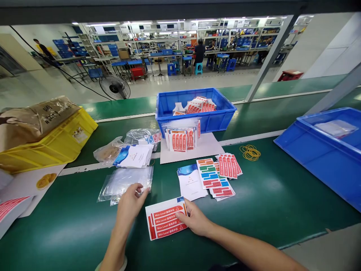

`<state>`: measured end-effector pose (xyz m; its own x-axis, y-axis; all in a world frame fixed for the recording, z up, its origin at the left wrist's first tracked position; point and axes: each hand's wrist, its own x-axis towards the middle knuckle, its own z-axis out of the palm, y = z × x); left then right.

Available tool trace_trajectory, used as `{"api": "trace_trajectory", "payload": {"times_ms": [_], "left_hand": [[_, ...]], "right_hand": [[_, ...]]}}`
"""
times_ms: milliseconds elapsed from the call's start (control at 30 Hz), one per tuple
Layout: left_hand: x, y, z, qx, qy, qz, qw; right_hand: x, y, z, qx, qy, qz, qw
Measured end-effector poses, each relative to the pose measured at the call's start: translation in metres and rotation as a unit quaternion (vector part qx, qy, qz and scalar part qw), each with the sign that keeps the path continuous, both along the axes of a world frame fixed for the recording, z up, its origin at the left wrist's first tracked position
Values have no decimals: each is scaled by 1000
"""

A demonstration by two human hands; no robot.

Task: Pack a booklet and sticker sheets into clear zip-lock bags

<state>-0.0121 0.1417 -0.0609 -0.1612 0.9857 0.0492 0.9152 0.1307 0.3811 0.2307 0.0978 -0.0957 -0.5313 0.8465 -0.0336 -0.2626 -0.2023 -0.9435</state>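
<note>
My right hand (194, 218) grips a small stack of sheets: a red and white sticker sheet (165, 220) on top, a blue-cornered white leaflet under it, held just above the green table. My left hand (130, 201) rests its fingertips on a pile of clear plastic bags (124, 182), fingers curled as if pinching the top bag's edge. Just right of the held stack lie a white leaflet (190, 182), coloured sticker sheets (210, 175) and a fan of red sticker sheets (229, 165).
A blue bin (220, 113) of bagged sticker sets stands at the back, with packed sets (180, 137) leaning on it. A leaflet stack (134, 155), yellow rubber bands (250, 152), a yellow crate (53, 145) at left and a blue bin (324, 154) at right surround the work area.
</note>
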Motion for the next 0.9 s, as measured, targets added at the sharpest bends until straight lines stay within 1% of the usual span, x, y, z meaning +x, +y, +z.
{"api": "trace_trajectory", "payload": {"times_ms": [67, 133, 233, 367, 433, 500, 533, 567, 600, 667, 700, 733, 800, 867, 900], "left_hand": [[13, 0, -6, -33, 22, -20, 999], [20, 1, -12, -62, 53, -7, 997], [18, 2, -15, -78, 48, 7, 996], [3, 2, -10, -88, -8, 6, 996], [-3, 1, -5, -89, -46, 12, 995], [-5, -1, 1, -92, -91, 10, 992], [-4, -2, 3, -96, -132, 2, 986], [-2, -4, 6, -104, -187, -12, 977], [2, -6, 9, -115, -248, -30, 961], [14, -10, 12, -150, -365, -64, 917], [21, -13, 13, -172, -406, -78, 894], [29, -15, 13, -195, -428, -91, 878], [43, -20, 10, -229, -451, -113, 855], [55, -24, 5, -250, -452, -138, 845], [59, -25, 2, -254, -443, -151, 847]], "right_hand": [[0, -2, 0, 5, -6, -2, 1000], [0, -5, 0, 7, -14, -5, 1000], [-1, -7, 0, 5, -23, -4, 1000], [0, -9, 0, -6, -1, -7, 1000], [2, -9, 0, -13, 0, -22, 1000], [5, -9, 0, -1, -29, -50, 998], [6, -8, -1, 14, -52, -58, 997], [7, -8, -1, 33, -77, -58, 995], [8, -7, -2, 52, -102, -52, 992], [8, -4, -2, 74, -149, -39, 985], [8, -3, -3, 77, -169, -39, 982], [7, -3, -3, 76, -185, -44, 979], [6, -1, -2, 73, -201, -54, 975], [5, 0, -2, 75, -210, -59, 973], [5, 0, -2, 76, -212, -61, 972]]}}
